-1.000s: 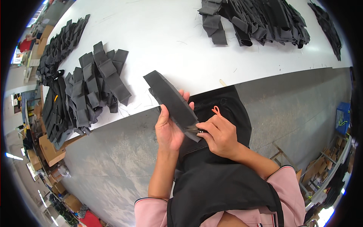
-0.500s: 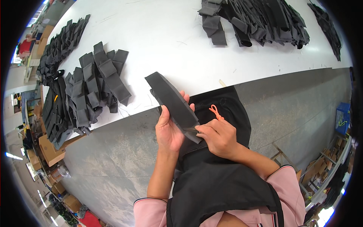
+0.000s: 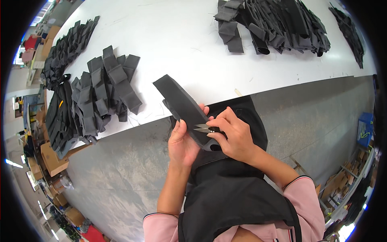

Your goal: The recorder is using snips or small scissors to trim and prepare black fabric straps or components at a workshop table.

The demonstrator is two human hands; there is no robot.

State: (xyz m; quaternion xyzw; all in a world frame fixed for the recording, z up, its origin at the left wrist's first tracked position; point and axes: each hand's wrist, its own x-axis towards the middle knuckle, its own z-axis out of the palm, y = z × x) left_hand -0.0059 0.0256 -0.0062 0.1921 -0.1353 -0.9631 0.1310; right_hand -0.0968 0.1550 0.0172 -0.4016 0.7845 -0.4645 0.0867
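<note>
A dark grey fabric strip [image 3: 182, 103] slants over the table's near edge, its far end above the white surface. My left hand [image 3: 183, 143] grips it, thumb on the near side and fingertips showing at the far side. In my right hand [image 3: 234, 135] is a pair of thread snips [image 3: 204, 128], held between thumb and fingers. Their two pointed blades are parted and lie over the strip's lower part. Below the snips, the strip's near end curls and shows a dark opening. A black apron [image 3: 238, 193] covers my lap beneath both hands.
On the white table [image 3: 173, 36] lie a pile of similar strips [image 3: 107, 88] at left, a larger pile [image 3: 282, 28] at the far right, and black pieces [image 3: 60, 117] by the left edge. Cardboard boxes [image 3: 54, 161] stand left; a blue box [image 3: 365, 127] is at right.
My right hand has turned and shifted slightly up; the snips' blades now show parted over the strip. The orange cord loop beside that hand is no longer visible. My left hand keeps its hold.
</note>
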